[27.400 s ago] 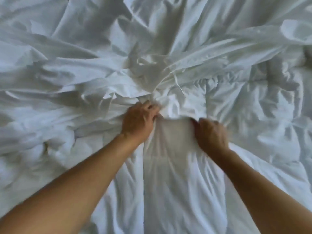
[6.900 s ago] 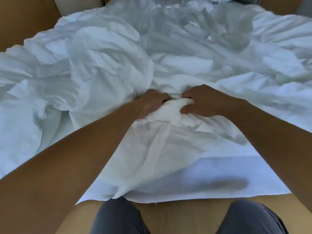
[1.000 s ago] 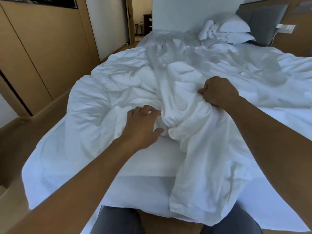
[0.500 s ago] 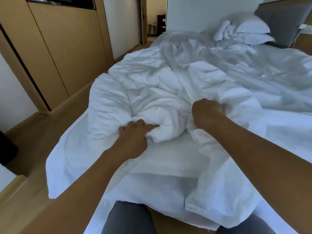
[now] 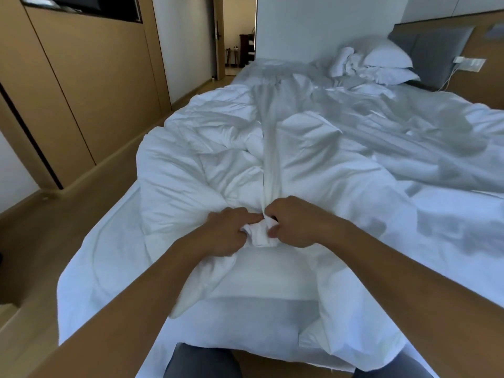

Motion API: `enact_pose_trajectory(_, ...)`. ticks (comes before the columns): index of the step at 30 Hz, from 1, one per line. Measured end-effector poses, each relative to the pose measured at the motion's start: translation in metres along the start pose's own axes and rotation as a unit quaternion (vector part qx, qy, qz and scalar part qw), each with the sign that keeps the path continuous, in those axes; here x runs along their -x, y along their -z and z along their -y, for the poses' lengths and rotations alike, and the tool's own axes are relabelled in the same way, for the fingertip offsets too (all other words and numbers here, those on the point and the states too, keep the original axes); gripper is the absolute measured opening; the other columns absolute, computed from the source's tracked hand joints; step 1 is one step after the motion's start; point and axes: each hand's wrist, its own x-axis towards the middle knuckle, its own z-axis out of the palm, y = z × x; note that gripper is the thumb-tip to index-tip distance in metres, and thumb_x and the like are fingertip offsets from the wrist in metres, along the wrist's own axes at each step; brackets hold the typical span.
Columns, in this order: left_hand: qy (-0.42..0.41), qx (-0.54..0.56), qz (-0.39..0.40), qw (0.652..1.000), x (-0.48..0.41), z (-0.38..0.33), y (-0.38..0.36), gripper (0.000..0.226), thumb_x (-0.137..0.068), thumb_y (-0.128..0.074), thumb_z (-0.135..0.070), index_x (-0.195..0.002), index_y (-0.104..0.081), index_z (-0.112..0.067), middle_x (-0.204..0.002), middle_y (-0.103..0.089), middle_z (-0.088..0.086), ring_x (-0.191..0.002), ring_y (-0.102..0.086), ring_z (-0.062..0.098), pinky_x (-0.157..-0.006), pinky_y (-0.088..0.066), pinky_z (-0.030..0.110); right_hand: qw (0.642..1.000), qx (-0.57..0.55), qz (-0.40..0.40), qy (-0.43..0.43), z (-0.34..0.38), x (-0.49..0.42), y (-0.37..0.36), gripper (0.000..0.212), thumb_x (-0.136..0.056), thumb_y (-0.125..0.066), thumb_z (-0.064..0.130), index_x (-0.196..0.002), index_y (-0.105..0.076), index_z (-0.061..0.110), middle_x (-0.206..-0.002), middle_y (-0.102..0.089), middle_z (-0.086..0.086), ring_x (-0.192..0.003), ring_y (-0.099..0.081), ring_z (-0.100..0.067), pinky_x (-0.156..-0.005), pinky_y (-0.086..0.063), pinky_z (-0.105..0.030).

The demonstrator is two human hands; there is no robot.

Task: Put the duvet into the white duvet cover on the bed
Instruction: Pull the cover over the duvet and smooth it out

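Foot of the bed [image 5: 90,257]: L hand [image 5: 227,234] & R hand [image 5: 298,222] meet, fingers curled, both pinching one white wad [image 5: 260,237]. Prob. a duvet corner caught thru the cover. Duvet [image 5: 201,165] sits bunched on the bed's left half, and the cover [image 5: 343,304] drapes over the near edge. How much is inside, can't tell. Step, I'd say: locking the corner. Next calls for a firm two-hand grip, then a shake to spread the fill toward the pillows [image 5: 387,57].
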Motion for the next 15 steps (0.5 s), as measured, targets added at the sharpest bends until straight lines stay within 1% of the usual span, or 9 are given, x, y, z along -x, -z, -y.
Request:
enact_pose_trajectory(2,-0.013,0.022,0.079,0.997,-0.005,-0.003,0.018,0.057,-0.091,-0.059,-0.006,-0.141,-0.055,-0.033,-0.118,-0.061,-0.016,-0.112,-0.058,0.008,-0.098,-0.044,0.025,0.999,-0.024,0.027,0.019,-0.005,0.005,0.003,0.033,-0.096,-0.062,0.025,-0.073,-0.043,0.036,-0.083,-0.048,0.016,-0.083,-0.05,-0.013,-0.064,-0.033,-0.019)
enact_pose_trajectory(4,0.001,0.051,0.132,0.99,-0.02,-0.01,0.043,0.036,-0.083,-0.073,-0.018,-0.113,-0.07,-0.037,-0.102,-0.072,-0.017,-0.093,-0.065,0.001,-0.08,-0.051,0.016,0.999,-0.013,0.034,0.033,-0.007,0.005,0.003,0.04,-0.096,-0.061,0.023,-0.068,-0.035,0.036,-0.08,-0.04,0.017,-0.079,-0.046,-0.009,-0.066,-0.035,-0.02)
enact_pose_trajectory(5,0.029,0.09,0.117,0.989,-0.031,-0.015,0.054,0.022,-0.08,-0.076,-0.025,-0.1,-0.074,-0.034,-0.093,-0.074,-0.013,-0.086,-0.068,0.002,-0.072,-0.053,0.016,0.999,0.009,0.033,0.035,-0.005,0.002,0.001,0.037,-0.096,-0.059,0.022,-0.068,-0.038,0.033,-0.084,-0.041,0.013,-0.083,-0.047,-0.012,-0.073,-0.04,-0.024)
enact_pose_trajectory(6,0.065,0.155,0.079,0.983,-0.045,-0.019,0.062,0.018,-0.077,-0.076,-0.03,-0.094,-0.077,-0.025,-0.089,-0.075,-0.006,-0.081,-0.07,0.008,-0.066,-0.055,0.019,0.998,0.029,0.029,0.042,-0.003,0.001,-0.003,0.03,-0.096,-0.057,0.021,-0.07,-0.043,0.028,-0.091,-0.042,0.007,-0.089,-0.047,-0.016,-0.081,-0.044,-0.03)
enact_pose_trajectory(8,0.132,0.302,-0.016,0.944,-0.078,-0.029,0.066,0.034,-0.079,-0.076,-0.035,-0.102,-0.073,-0.009,-0.095,-0.071,0.007,-0.078,-0.069,0.019,-0.064,-0.059,0.028,0.998,0.037,0.029,0.04,0.0,-0.004,-0.009,0.013,-0.095,-0.054,0.021,-0.083,-0.054,0.017,-0.102,-0.037,0.001,-0.095,-0.043,-0.019,-0.088,-0.045,-0.036)
enact_pose_trajectory(10,0.154,0.356,-0.077,0.919,-0.106,-0.041,0.059,0.043,-0.086,-0.077,-0.037,-0.112,-0.066,-0.005,-0.102,-0.069,0.008,-0.083,-0.07,0.022,-0.067,-0.061,0.033,0.999,0.0,0.019,0.036,0.001,-0.005,-0.014,0.012,-0.095,-0.053,0.021,-0.082,-0.054,0.018,-0.104,-0.035,0.002,-0.095,-0.043,-0.018,-0.088,-0.044,-0.035)
enact_pose_trajectory(12,0.188,0.385,-0.126,0.895,-0.127,-0.045,0.046,0.04,-0.09,-0.075,-0.033,-0.106,-0.063,0.001,-0.098,-0.069,0.014,-0.082,-0.07,0.025,-0.072,-0.062,0.037,0.999,-0.034,-0.001,0.028,0.0,-0.004,-0.014,0.03,-0.092,-0.054,0.02,-0.066,-0.039,0.026,-0.096,-0.037,0.006,-0.09,-0.043,-0.016,-0.081,-0.041,-0.032)
enact_pose_trajectory(13,0.213,0.396,-0.147,0.881,-0.134,-0.044,0.042,0.034,-0.092,-0.073,-0.032,-0.095,-0.061,0.001,-0.088,-0.067,0.015,-0.071,-0.067,0.025,-0.067,-0.06,0.036,0.998,-0.055,-0.014,0.024,-0.002,-0.003,-0.014,0.034,-0.09,-0.055,0.019,-0.063,-0.035,0.025,-0.09,-0.037,0.008,-0.086,-0.044,-0.017,-0.079,-0.042,-0.034)
enact_pose_trajectory(15,0.25,0.415,-0.146,0.862,-0.138,-0.04,0.042,0.033,-0.097,-0.067,-0.031,-0.08,-0.055,-0.005,-0.067,-0.055,0.01,-0.05,-0.05,0.02,-0.05,-0.046,0.027,0.996,-0.083,-0.032,0.019,-0.005,-0.002,-0.013,0.033,-0.087,-0.058,0.019,-0.061,-0.037,0.017,-0.082,-0.04,0.006,-0.078,-0.046,-0.018,-0.076,-0.045,-0.038)
